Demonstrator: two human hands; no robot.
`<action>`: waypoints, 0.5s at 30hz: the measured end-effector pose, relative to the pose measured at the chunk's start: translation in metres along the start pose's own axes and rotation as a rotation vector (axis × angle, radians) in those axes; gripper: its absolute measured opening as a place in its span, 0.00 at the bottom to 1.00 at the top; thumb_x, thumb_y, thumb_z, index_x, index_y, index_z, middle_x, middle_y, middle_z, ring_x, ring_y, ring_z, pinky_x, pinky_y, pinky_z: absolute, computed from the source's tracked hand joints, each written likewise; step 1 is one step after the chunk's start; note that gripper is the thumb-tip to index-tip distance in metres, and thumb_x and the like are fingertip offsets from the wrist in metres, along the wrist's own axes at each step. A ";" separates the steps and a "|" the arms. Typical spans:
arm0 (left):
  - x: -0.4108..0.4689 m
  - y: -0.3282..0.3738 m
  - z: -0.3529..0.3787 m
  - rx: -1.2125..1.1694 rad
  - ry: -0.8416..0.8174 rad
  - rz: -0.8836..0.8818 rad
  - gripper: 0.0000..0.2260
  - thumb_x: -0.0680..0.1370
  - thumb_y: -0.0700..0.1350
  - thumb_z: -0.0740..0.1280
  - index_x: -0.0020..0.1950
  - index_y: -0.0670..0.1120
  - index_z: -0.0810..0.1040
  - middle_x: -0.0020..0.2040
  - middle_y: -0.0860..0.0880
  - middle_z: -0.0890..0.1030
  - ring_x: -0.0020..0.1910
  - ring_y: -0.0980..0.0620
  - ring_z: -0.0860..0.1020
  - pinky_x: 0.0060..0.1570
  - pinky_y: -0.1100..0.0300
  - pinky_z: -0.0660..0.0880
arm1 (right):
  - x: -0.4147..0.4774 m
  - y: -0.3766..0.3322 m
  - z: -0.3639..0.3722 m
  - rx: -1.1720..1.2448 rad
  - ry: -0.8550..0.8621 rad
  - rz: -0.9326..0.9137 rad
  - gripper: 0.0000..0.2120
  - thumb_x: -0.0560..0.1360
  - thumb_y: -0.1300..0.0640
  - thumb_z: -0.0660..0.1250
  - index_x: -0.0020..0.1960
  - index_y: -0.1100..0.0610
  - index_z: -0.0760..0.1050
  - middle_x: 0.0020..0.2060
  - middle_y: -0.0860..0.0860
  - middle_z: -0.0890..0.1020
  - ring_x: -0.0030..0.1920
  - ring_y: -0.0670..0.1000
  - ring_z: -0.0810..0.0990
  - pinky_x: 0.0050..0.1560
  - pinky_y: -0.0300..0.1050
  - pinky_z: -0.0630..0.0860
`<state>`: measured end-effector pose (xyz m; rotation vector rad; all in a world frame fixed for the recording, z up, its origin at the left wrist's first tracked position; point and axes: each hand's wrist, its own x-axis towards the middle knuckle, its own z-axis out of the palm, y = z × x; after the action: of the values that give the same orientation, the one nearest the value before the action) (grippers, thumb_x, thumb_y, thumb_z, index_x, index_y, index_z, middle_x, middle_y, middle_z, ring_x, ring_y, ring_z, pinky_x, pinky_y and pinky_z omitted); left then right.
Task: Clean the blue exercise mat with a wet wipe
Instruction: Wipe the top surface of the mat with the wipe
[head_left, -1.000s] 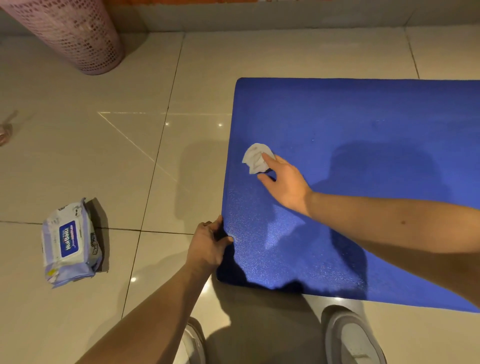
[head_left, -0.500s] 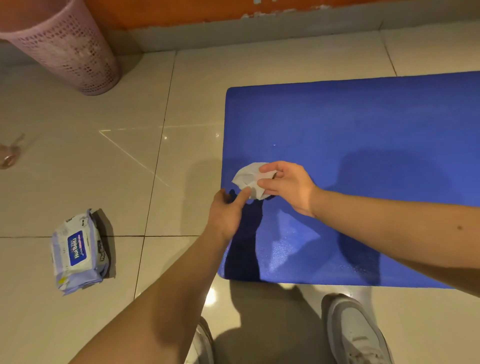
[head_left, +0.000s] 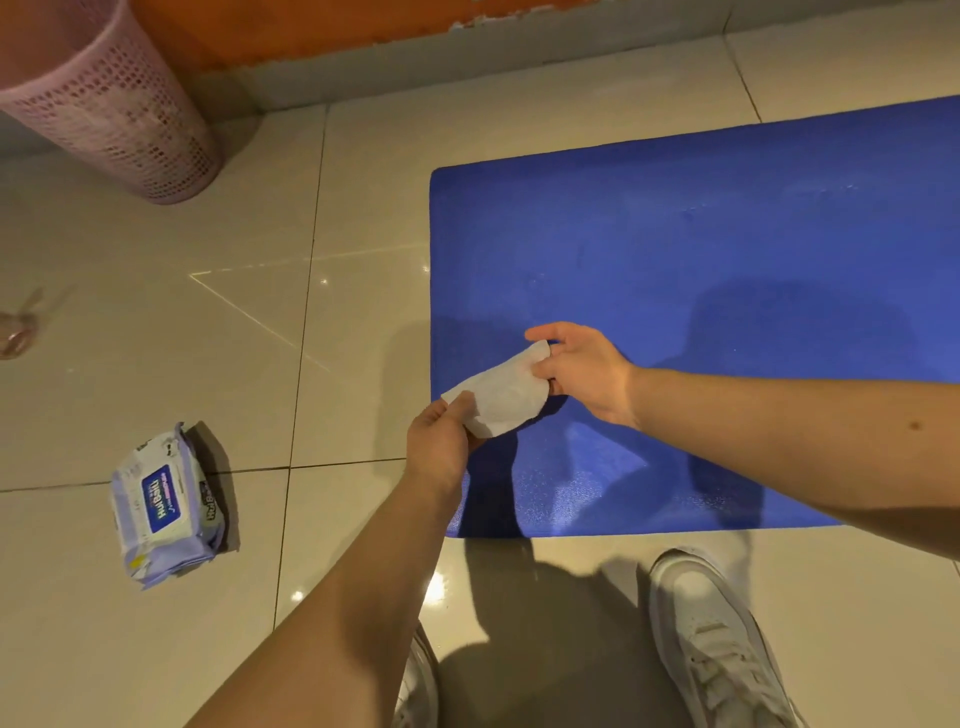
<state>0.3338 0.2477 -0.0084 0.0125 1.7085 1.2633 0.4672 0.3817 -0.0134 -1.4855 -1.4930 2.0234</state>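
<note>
both hands pinch the wet wipe, left hand at its near-left corner, right hand at its far end; the blue exercise mat lies just beneath, stretching away rightward.

- Illumination: dim, warm indoor light with a yellow cast.
- Source: overhead and behind the camera, since shadows fall ahead of the arms.
- Shadows: soft, dark patches on the blue exercise mat and the tiled floor.
- Glare: small specular spots on the glossy tiles and a pale sheen at the mat's near edge.
- Sharpness: left hand, right hand and wet wipe are crisp, with no motion blur.
- Distortion: wide-angle bending of the tile joints and the pink basket toward the edges.
</note>
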 end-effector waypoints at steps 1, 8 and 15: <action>-0.001 0.000 -0.002 0.020 0.004 0.020 0.07 0.81 0.41 0.67 0.57 0.41 0.81 0.54 0.42 0.84 0.52 0.44 0.83 0.50 0.53 0.82 | 0.000 0.001 -0.001 -0.001 0.002 0.013 0.21 0.77 0.70 0.65 0.67 0.57 0.74 0.59 0.65 0.80 0.48 0.58 0.82 0.56 0.54 0.82; -0.007 -0.002 -0.003 0.220 0.022 0.287 0.08 0.83 0.42 0.65 0.55 0.38 0.80 0.49 0.44 0.85 0.42 0.56 0.82 0.44 0.64 0.80 | -0.008 0.003 0.010 0.134 -0.276 0.269 0.27 0.76 0.47 0.73 0.68 0.56 0.69 0.58 0.54 0.84 0.58 0.53 0.84 0.62 0.52 0.79; -0.007 -0.007 -0.008 0.214 0.116 0.264 0.09 0.83 0.44 0.65 0.53 0.38 0.79 0.44 0.47 0.83 0.39 0.55 0.80 0.37 0.69 0.77 | -0.008 0.016 0.009 -0.007 -0.180 0.145 0.34 0.74 0.74 0.69 0.76 0.56 0.65 0.61 0.60 0.80 0.53 0.53 0.83 0.37 0.38 0.81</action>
<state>0.3353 0.2353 -0.0085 0.3052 1.9854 1.2841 0.4698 0.3638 -0.0223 -1.4882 -1.4976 2.2931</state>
